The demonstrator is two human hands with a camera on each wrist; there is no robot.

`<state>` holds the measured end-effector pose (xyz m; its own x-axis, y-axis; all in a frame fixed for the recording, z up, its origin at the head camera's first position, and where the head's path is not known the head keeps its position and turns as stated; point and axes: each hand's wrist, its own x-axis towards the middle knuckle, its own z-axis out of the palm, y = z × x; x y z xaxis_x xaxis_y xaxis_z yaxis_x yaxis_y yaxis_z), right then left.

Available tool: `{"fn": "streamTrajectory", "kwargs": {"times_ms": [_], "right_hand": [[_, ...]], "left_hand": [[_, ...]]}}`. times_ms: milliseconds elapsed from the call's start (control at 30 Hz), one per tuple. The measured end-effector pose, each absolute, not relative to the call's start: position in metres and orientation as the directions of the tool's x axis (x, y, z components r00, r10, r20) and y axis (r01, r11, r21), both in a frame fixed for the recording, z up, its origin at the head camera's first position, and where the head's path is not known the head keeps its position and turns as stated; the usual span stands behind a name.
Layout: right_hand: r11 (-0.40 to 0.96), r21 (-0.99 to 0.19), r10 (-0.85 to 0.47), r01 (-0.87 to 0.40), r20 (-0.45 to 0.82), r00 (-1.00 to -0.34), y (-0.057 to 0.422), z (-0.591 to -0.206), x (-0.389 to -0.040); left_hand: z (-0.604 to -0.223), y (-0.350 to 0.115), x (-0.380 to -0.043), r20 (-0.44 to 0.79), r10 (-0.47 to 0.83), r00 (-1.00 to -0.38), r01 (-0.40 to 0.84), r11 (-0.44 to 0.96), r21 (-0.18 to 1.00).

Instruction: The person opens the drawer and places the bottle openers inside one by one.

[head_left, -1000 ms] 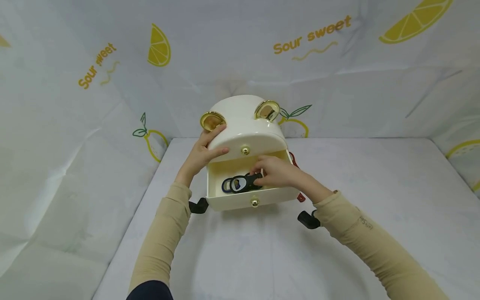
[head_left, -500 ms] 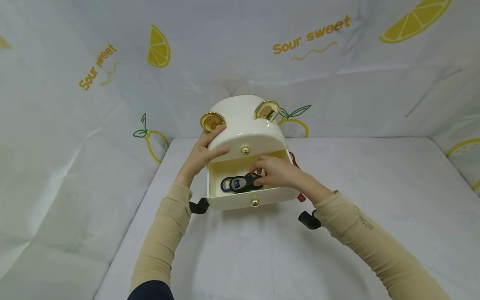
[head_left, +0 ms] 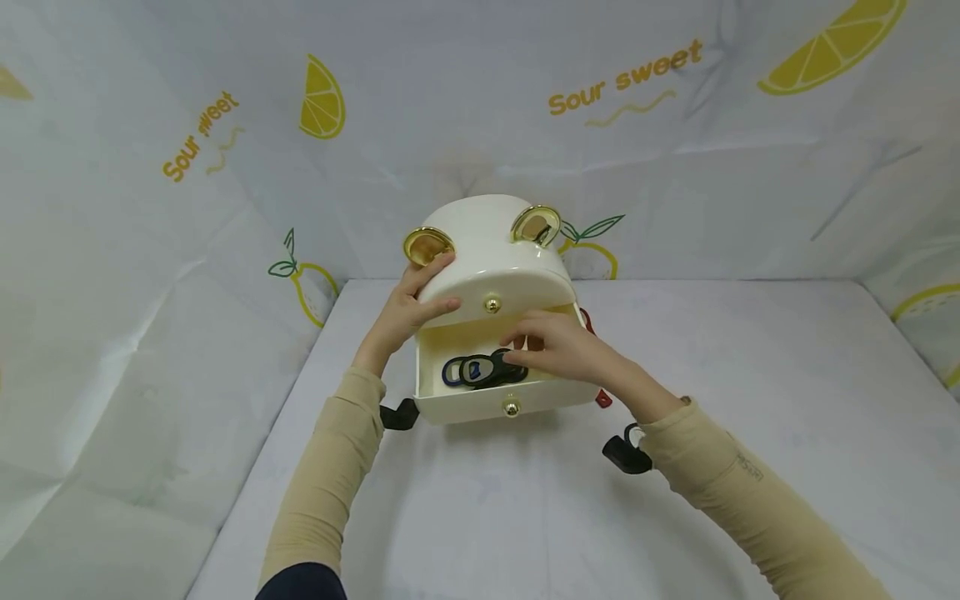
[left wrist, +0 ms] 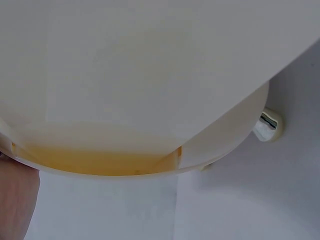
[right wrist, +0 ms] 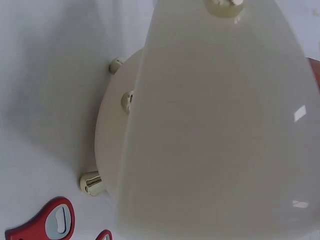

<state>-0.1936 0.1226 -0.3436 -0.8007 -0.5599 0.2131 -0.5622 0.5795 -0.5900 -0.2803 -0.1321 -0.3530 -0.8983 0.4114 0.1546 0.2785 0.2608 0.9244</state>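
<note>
Currently, head-cam view: a white box w/ two gold ears stands at ctr of frame, its lower drawer pulled out toward the bottom of frame. Dark bottle openers, one blue-rimmed & at least one black, overlap on the drawer floor, just left of frame ctr or so.

R hand reaches in from the right, over the drawer; its fingertips are at the right end of the dark bottle openers, so most of the pile lies left of & below the grip. Thumb & index tips sit slightly apart, other fingers loosely bent, nothing visible btwn them; can't tell if the thumb brushes the black opener.

L hand, left of ctr, grips the box at its upper left: fingers over the curved top just below the left ear, thumb across the front, near the upper gold knob.

Red bottle openers show in the R-wrist view, bottom left, on the white table; one has a silver insert, the other is cut off by the frame edge. Backdrop, top of head view: white w/ yellow lemons & "Sour sweet" lettering.
</note>
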Motion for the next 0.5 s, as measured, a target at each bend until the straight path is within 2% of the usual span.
{"fn": "streamTrajectory", "kwargs": {"times_ms": [300, 500], "right_hand": [[0.437, -0.645, -0.488, -0.627, 0.416, -0.768, 0.129, -0.345, -0.166], [0.314, -0.62, -0.459, -0.718, 0.563, -0.687, 0.136, -0.355, -0.147]], "left_hand": [[-0.355, -0.133, -0.282, 0.184, 0.413, -0.892, 0.299, 0.235, 0.925], [-0.356, -0.132, -0.281, 0.174, 0.41, -0.896, 0.291, 0.245, 0.925]]}}
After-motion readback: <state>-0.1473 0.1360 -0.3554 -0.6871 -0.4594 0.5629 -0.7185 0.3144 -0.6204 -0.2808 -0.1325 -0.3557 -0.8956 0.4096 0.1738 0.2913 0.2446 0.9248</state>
